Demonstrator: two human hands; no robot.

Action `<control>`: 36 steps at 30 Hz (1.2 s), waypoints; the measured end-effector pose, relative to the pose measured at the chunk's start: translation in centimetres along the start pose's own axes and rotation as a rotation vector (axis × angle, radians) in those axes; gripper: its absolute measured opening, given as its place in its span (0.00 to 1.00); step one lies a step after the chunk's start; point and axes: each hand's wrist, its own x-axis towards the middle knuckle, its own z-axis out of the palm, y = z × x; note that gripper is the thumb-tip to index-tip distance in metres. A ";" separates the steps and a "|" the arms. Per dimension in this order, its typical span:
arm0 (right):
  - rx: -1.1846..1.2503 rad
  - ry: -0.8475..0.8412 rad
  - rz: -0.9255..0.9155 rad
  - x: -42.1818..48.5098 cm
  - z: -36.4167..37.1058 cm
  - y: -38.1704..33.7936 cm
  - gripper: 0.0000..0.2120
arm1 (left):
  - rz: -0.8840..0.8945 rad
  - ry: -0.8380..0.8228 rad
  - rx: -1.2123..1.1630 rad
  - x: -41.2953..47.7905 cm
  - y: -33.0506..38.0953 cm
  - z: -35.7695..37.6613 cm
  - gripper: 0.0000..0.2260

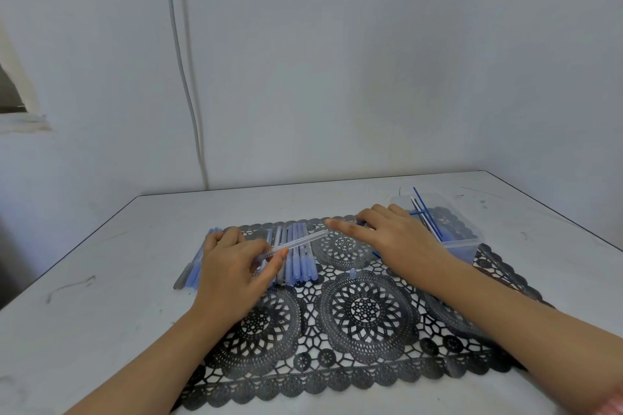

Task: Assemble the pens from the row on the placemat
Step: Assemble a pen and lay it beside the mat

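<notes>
Clear plastic pen barrel (298,241) pinched at near end by left hand (232,266); long axis runs up-right, far end nearly meeting right hand (391,239), whose hold can't be told.

No readable text, label, brand, number or sign shows anywhere: none on the pens (296,254), the placemat (367,310), the clear box (462,239) or the wall.

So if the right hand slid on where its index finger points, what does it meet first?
Probably the free end of the clear pen barrel pinched by the left hand, just ahead of the right hand; depth is unclear.
</notes>
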 end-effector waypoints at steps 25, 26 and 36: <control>0.159 0.082 0.029 -0.3 0.6 -0.6 0.37 | 0.035 -0.001 0.008 0.0 0.3 -0.1 0.17; 0.176 0.078 0.032 -0.3 0.6 -0.7 0.35 | 0.041 0.001 0.008 0.0 0.3 -0.1 0.17; -0.047 0.270 0.330 -0.2 -0.3 -0.6 0.13 | 0.064 0.030 0.018 0.1 0.4 -0.1 0.17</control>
